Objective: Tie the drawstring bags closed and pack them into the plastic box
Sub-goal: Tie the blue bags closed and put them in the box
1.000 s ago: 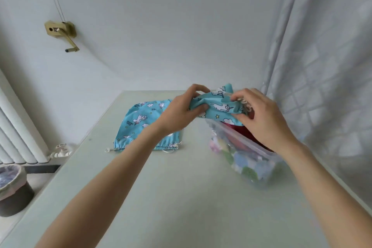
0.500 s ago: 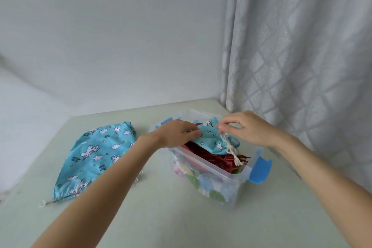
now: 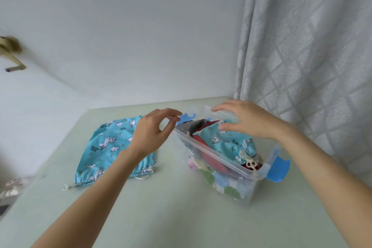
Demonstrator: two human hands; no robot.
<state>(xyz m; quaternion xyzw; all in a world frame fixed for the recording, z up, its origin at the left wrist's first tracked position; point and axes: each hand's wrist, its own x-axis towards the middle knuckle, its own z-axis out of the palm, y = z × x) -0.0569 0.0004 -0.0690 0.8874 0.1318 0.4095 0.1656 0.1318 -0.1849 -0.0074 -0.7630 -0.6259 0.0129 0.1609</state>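
both hands [image 3: 153, 133] [image 3: 247, 121] hover released over the plastic box [image 3: 221, 159]; bag [image 3: 108, 147] print reads "unicorn".

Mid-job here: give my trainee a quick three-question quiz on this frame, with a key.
1. True or false: the flat blue unicorn-print drawstring bag on the pale green table lies outside the clear plastic box.
2. What holds the tied blue unicorn-print bag?
3. Which hand is gripping something: A left hand, B right hand, C neither?

Key: 1 true. 2 the clear plastic box. 3 C.
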